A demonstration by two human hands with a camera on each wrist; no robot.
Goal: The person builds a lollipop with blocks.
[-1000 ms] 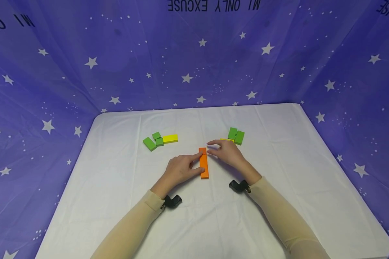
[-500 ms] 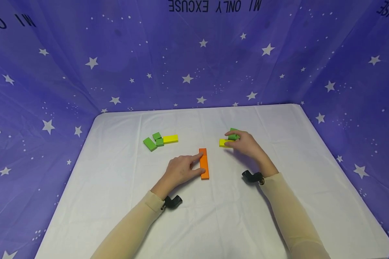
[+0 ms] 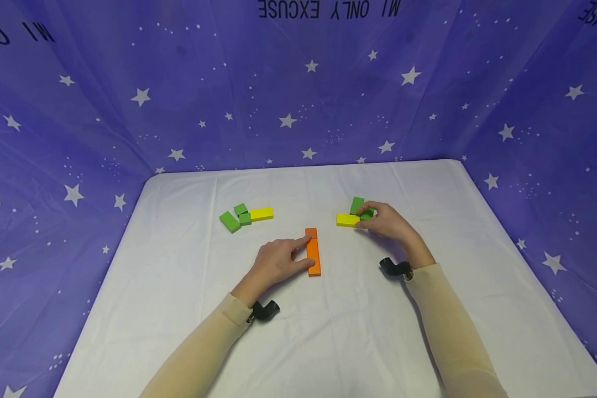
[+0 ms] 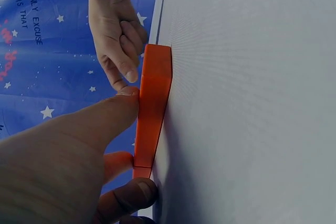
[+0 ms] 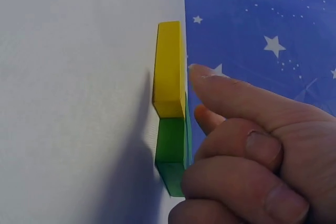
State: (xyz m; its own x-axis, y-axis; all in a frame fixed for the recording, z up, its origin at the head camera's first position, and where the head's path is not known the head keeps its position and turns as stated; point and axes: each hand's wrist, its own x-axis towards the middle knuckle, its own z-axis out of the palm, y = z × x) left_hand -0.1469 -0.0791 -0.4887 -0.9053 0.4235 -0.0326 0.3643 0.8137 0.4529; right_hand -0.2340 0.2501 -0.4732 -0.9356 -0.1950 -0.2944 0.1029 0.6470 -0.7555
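Observation:
My left hand (image 3: 281, 260) rests its thumb and index fingertips on two orange blocks laid end to end, a long orange block (image 3: 313, 261) and a short orange block (image 3: 311, 232). In the left wrist view the thumb presses the upper edge of the long one. My right hand (image 3: 388, 221) hovers low over the right group, thumb and index finger apart above a green block (image 3: 367, 216), which they partly cover. Its other fingers are bent in the right wrist view. A yellow block (image 3: 347, 220) lies just left of the thumb, and another green block (image 3: 357, 205) lies behind it.
On the left lie a yellow block (image 3: 262, 213), a larger green block (image 3: 230, 221) and two small green blocks, one green block (image 3: 245, 219) touching the yellow one. A white cloth covers the table (image 3: 179, 276). A purple starry curtain (image 3: 258, 83) stands behind.
My right hand has moved from beside the orange blocks, away to the right, over the yellow block and onward to the green one. The left hand and the blocks have stayed put.

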